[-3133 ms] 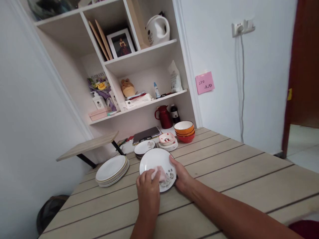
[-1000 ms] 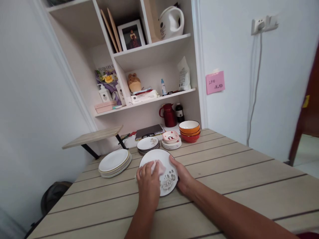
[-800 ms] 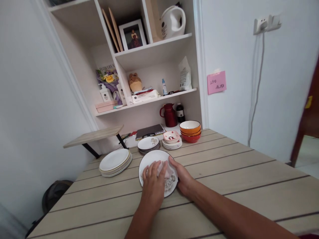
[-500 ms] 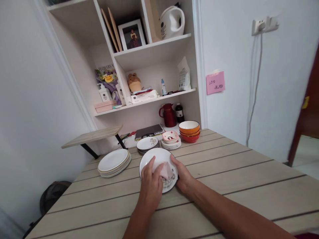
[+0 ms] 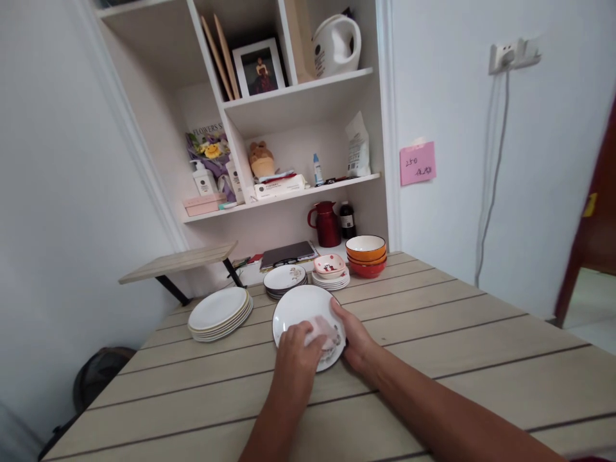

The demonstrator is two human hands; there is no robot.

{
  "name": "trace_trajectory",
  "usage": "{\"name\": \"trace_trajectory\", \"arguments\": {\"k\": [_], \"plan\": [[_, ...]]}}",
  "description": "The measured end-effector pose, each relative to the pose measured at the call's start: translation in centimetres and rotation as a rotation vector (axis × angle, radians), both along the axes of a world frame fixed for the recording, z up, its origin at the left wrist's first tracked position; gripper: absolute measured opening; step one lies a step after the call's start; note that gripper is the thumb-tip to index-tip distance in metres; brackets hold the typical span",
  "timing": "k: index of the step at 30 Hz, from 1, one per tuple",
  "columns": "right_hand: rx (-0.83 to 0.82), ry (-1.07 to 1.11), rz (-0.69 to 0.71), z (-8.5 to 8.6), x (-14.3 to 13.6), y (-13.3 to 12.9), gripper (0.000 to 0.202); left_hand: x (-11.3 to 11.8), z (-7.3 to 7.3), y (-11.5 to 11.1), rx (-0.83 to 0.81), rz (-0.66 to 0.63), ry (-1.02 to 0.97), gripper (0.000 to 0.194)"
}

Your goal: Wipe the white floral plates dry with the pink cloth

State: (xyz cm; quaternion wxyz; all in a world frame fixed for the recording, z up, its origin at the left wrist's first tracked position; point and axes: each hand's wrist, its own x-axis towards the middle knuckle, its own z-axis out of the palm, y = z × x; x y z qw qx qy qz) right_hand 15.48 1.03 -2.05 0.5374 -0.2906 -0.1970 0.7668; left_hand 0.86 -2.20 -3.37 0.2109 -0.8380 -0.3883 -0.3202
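Plate (image 5: 299, 308), edge in right fingers (image 5: 339, 310), near stack (image 5: 283, 278)

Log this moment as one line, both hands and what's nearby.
Left hand: holds pink cloth on plate | Right hand: grips plate's right edge | Nearby: stacked white plates at left, stacked bowls at back right

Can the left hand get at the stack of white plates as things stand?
Probably yes: nothing stands between the left hand and the stack of white plates, though that hand holds a pink cloth.

Left hand (image 5: 296, 356) curled — outstretched moments ago, cloth (image 5: 325, 329) further right
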Motion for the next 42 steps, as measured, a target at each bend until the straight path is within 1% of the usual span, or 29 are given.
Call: {"name": "trace_trajectory", "arguments": {"k": [2, 3, 5, 7, 10, 11, 13, 16, 18, 20, 23, 25, 27, 29, 32, 34, 36, 37, 39, 42], "plan": [[0.028, -0.012, 0.044, -0.1, -0.2, -0.3, 0.05, 0.2, -0.2, 0.1, 0.037, -0.075, 0.016, 0.026], [0.042, -0.019, 0.078, -0.1, -0.4, -0.5, 0.051, 0.3, -0.2, 0.1, 0.064, -0.09, 0.011, 0.026], [0.066, -0.043, 0.132, -0.1, -0.9, -0.9, 0.049, 0.3, -0.1, 0.2, 0.11, -0.059, -0.018, 0.027], [0.096, -0.076, 0.143, -0.1, -1.5, -1.4, 0.045, -0.1, 0.4, 0.2, 0.132, 0.052, -0.065, 0.028], [0.132, -0.085, 0.126, -0.1, -2.0, -1.7, 0.04, -1.0, 1.2, 0.3, 0.132, 0.267, -0.151, 0.029], [0.12, -0.071, 0.132, 0.0, -2.0, -1.6, 0.042, -1.2, 1.3, 0.3, 0.127, 0.317, -0.166, 0.028], [0.063, -0.033, 0.135, -0.1, -1.8, -1.2, 0.047, -1.5, 1.4, 0.3, 0.104, 0.364, -0.162, 0.027], [-0.001, 0.014, 0.068, -0.3, -0.8, -0.2, 0.052, -1.1, 1.1, 0.2, 0.054, 0.325, -0.1, 0.027], [-0.002, 0.019, 0.013, -0.5, 0.0, 0.4, 0.053, -0.4, 0.7, 0.1, 0.018, 0.243, -0.044, 0.03], [0.007, 0.011, -0.012, -0.8, 0.6, 0.9, 0.055, 0.3, 0.2, 0.0, 0.002, 0.137, 0.001, 0.03], [0.024, -0.001, 0.005, -0.8, 0.9, 0.9, 0.055, 0.9, -0.4, -0.1, 0.009, -0.003, 0.028, 0.03], [0.026, -0.017, 0.041, -0.6, 0.5, 0.5, 0.053, 1.0, -0.4, -0.2, -0.001, -0.051, 0.031, 0.031], [0.03, -0.033, 0.078, -0.3, -0.2, -0.2, 0.05, 0.8, -0.1, -0.3, -0.022, -0.038, 0.013, 0.032], [0.044, -0.047, 0.108, 0.0, -1.0, -0.9, 0.047, 0.5, 0.4, -0.3, -0.037, 0.022, -0.025, 0.032], [0.063, -0.057, 0.12, 0.2, -1.8, -1.5, 0.045, -0.2, 1.0, -0.1, -0.015, 0.173, -0.118, 0.034], [0.043, -0.041, 0.11, 0.1, -1.8, -1.4, 0.047, -0.6, 1.2, 0.1, 0.007, 0.279, -0.173, 0.035], [0.006, -0.01, 0.086, -0.1, -1.4, -1.0, 0.049, -0.9, 1.1, 0.3, 0.01, 0.346, -0.204, 0.035], [-0.01, -0.001, 0.062, -0.2, -1.1, -0.7, 0.051, -1.0, 1.1, 0.3, 0.0, 0.356, -0.203, 0.035], [-0.027, -0.004, -0.005, -0.4, -0.4, 0.0, 0.052, -0.9, 0.8, 0.3, -0.039, 0.327, -0.173, 0.036], [-0.035, -0.026, -0.09, -0.4, 0.8, 0.7, 0.051, -0.3, 0.4, 0.0, -0.111, 0.21, -0.1, 0.037]]}}
